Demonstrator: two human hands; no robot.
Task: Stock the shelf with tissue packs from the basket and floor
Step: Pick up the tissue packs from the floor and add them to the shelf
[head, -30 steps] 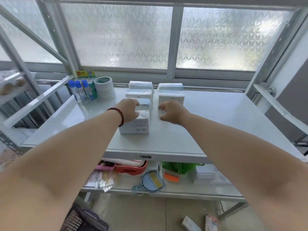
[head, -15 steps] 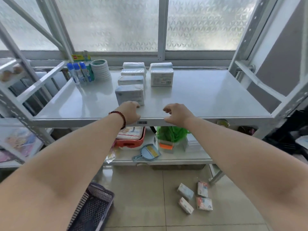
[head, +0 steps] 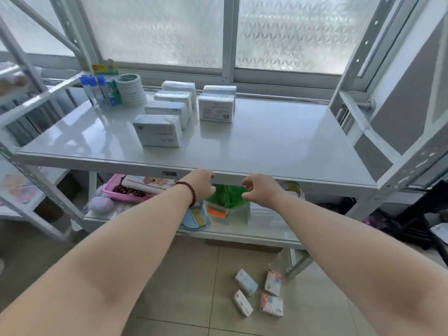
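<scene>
Several white tissue packs stand in two rows on the white shelf [head: 278, 141]; the nearest pack [head: 158, 130] heads the left row, and another pack [head: 216, 109] fronts the right row. Several small tissue packs [head: 246, 282] lie on the tiled floor below, right of centre. My left hand [head: 202, 184], with a bead bracelet on the wrist, and my right hand [head: 259, 189] hover just below the shelf's front edge. Both hold nothing, fingers loosely curled and apart. The basket is not in view.
Glue sticks [head: 97, 92] and a tape roll stack [head: 131, 89] stand at the shelf's back left. The lower shelf holds a pink tray [head: 116, 190], a blue dustpan [head: 196, 218] and a green bag [head: 228, 196]. Metal uprights flank both sides.
Both hands have pulled back from the packs on the shelf, past its front edge, and dropped lower. The view has tilted down, so the floor packs show.
</scene>
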